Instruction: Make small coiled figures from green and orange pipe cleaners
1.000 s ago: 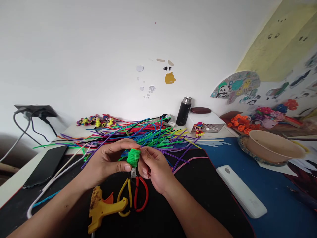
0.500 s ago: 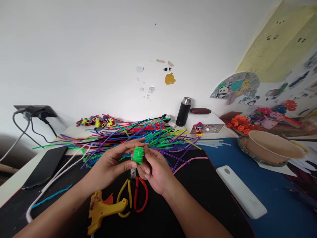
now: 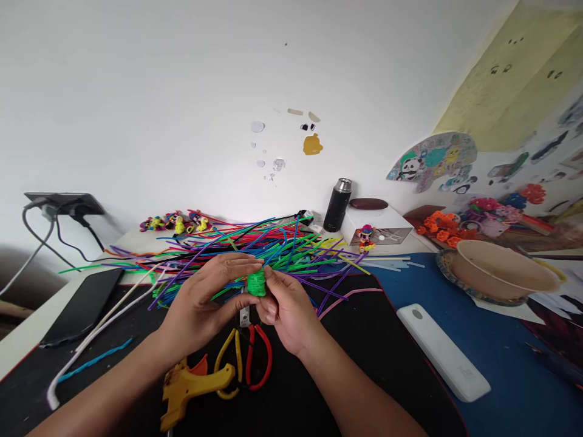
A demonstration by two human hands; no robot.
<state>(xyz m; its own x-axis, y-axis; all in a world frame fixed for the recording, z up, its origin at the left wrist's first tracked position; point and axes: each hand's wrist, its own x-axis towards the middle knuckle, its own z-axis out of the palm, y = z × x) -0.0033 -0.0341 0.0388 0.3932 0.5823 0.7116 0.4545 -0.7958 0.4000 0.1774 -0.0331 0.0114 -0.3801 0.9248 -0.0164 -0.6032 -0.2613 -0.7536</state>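
Note:
Between my hands, above the black mat, is a small tight coil of green pipe cleaner (image 3: 256,283). My right hand (image 3: 286,303) pinches its right side with thumb and curled fingers. On the other side my left hand (image 3: 212,294) touches the coil's left edge with thumb and fingertips, its palm hollow. Below my hands lie pliers with red and yellow handles (image 3: 260,358), their jaws partly hidden. A yellow glue gun (image 3: 195,385) with an orange trigger rests beside them, partly behind my left forearm.
A wide heap of coloured pipe cleaners (image 3: 273,243) spreads behind my hands. A black phone (image 3: 82,306) and white cable (image 3: 68,367) lie left. Rightward are a white power bank (image 3: 444,352), a beige bowl (image 3: 496,273) and a black flask (image 3: 338,206). Small pipe-cleaner figures (image 3: 175,223) sit at the wall.
The green coil has turned slightly and shifted a little right. My left hand has drawn its fingers flatter and closer together; my right hand has hardly moved.

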